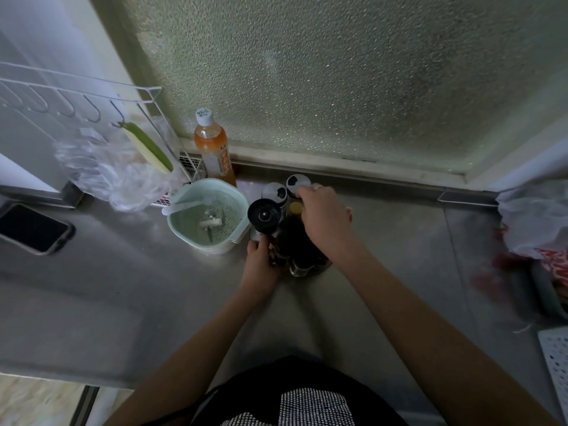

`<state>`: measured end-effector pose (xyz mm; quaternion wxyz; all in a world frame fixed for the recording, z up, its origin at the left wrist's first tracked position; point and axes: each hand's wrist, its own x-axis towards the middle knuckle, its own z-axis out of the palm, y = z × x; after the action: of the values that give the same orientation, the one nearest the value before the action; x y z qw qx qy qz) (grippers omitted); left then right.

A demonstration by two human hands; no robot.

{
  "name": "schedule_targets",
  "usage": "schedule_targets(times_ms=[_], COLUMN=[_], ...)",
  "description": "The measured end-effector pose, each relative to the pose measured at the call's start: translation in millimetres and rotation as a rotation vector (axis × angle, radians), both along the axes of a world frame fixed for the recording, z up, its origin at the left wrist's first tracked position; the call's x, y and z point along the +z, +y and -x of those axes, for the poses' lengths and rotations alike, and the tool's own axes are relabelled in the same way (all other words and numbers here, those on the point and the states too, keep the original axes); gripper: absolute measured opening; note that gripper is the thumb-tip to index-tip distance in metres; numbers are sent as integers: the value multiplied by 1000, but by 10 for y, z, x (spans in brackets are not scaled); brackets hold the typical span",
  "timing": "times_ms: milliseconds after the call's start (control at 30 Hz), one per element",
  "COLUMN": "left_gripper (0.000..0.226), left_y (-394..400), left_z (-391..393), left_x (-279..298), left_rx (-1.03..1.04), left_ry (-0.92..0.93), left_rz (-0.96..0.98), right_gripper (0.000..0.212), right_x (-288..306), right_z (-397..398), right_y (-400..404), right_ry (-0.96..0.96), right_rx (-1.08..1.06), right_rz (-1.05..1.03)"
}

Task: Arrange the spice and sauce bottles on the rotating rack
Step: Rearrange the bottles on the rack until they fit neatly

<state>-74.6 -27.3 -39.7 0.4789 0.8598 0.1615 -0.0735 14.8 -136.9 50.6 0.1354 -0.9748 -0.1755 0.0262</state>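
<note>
— Steel counter [384, 241] under frosted glass; how far along?

— Midway, I'd judge. Rotating rack [307, 265] sits near the back edge, crowded with shakers. Left hand [259, 259] grips the pepper grinder [264, 215]; right hand [322, 216] pinches a shaker [296, 182].

— Left?

— Orange bottle [213, 149] stands off-rack.

phone [32, 228], green strainer basket [184, 222], orange drink bottle [213, 149]

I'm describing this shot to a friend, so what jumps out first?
Both hands meet at a dark cluster of bottles mid-counter: the left hand grips the black-capped grinder, the right hand reaches a white-lidded shaker. Left of them sit a pale green strainer bowl and an orange bottle.
</note>
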Motion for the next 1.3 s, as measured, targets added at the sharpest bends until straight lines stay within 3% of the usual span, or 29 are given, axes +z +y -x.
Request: schedule_targets(times_ms=[133, 300, 433, 600, 733, 867, 933, 1067, 1167, 1300], left_gripper=[56, 38, 44, 61, 54, 33, 39, 66, 79, 77], left_y=[6, -46, -111, -174, -140, -169, -213, -271, -283, -294], left_z=[-17, 107, 302, 253, 224, 197, 161, 76, 72, 56], left_x=[-26, -51, -53, 2, -33, -28, -25, -55, -117, -178], left_rx=[-4, 21, -126, -231, -293, -407, -502, -593, -571, -481], left_ry=[26, -61, -71, -55, -31, 35, 54, 76, 71, 68], left_rz=[-44, -75, -141, -203, -181, -156, -154, -130, -120, -77], right_gripper=[25, 29, 14, 45, 37, 33, 33, 30, 27, 27], right_x=[-89, -67, 19, -29, -12, -20, -76, -36, 261, 640], right_z=[-207, -248, -279, -360, -416, -502, -499, -416, -303, -10], right_y=[85, -46, -88, -12, 131, 129, 92, 31, -74, -406], right_ry=[108, 131, 37, 269, 251, 268, 270, 204, 65, -98], right_rx=[75, 146, 132, 224, 225, 237, 251, 260, 195, 72], right_rz=[278, 198, -40, 104, 164, 248, 253, 132, -150, -458])
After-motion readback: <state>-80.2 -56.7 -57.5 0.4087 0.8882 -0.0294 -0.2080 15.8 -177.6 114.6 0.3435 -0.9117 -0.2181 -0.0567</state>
